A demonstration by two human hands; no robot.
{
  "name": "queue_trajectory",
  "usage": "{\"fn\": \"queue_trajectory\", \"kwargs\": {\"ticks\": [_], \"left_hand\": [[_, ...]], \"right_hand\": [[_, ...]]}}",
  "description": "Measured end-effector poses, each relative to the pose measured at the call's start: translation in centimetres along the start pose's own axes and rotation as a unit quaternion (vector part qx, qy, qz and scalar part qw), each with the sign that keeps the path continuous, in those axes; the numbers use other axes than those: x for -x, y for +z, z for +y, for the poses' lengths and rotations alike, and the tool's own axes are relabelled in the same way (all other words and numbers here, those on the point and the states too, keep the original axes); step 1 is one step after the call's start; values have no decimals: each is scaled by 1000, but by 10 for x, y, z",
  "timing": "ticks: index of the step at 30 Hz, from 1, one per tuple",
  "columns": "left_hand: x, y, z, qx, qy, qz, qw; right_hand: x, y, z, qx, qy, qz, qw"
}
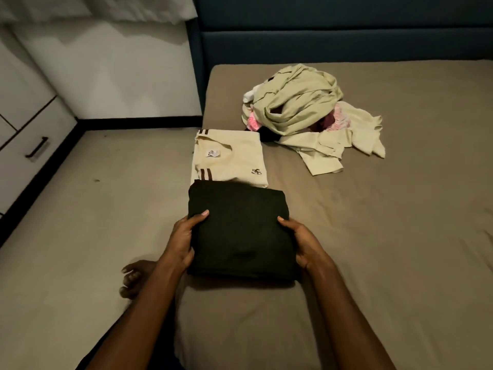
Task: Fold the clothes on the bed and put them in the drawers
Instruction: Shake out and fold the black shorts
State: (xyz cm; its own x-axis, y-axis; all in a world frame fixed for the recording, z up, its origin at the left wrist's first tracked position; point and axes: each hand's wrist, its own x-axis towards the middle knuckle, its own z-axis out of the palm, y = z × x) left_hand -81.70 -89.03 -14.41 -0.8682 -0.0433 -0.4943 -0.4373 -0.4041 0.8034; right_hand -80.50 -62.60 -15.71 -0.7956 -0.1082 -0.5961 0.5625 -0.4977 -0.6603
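The left hand [184, 241] and right hand [301, 241] are gripping the folded dark garment [238, 231] at nine and three o'clock, thumbs on top, fingers curling underneath. It is lying on the bed [386, 236]; the drawers [32, 145] are standing at ten o'clock.

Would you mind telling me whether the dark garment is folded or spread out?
Folded: the dark garment forms a compact, thick rectangle, gripped at its sides by the left hand and right hand.

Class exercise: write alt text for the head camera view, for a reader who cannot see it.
Both hands, left hand and right hand, grip a folded dark garment on a bed, with a folded cream shirt and an unfolded clothes pile beyond.
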Motion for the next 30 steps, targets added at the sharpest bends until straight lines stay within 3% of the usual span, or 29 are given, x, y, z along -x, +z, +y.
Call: {"fn": "queue_trajectory", "kwargs": {"ticks": [4,7,11,13,15,18,20,25,30], "left_hand": [[-19,-21,-8,3,-72,19,997],[-16,-23,-13,-53,-35,2,998],[-13,-25,-24,-97,-1,40,994],[-8,-24,-28,-183,47,76,979],[-2,-21,-29,-307,120,148,932],[2,-17,-25,-502,229,241,799],[-2,-10,-22,-570,283,219,740],[-37,2,-29,-697,251,79,667],[-55,-7,-43,-685,245,65,683]], "right_hand": [[-11,1,14,81,-30,38,996],[-10,-2,23,104,-72,47,991],[-12,-5,21,83,-92,65,990],[-11,-7,21,153,-110,92,978],[-12,-6,22,324,-157,157,920],[-7,5,24,566,-235,278,739],[-7,17,23,632,-302,288,652],[-38,34,30,721,-292,186,601],[-63,15,47,726,-287,168,602]]}}
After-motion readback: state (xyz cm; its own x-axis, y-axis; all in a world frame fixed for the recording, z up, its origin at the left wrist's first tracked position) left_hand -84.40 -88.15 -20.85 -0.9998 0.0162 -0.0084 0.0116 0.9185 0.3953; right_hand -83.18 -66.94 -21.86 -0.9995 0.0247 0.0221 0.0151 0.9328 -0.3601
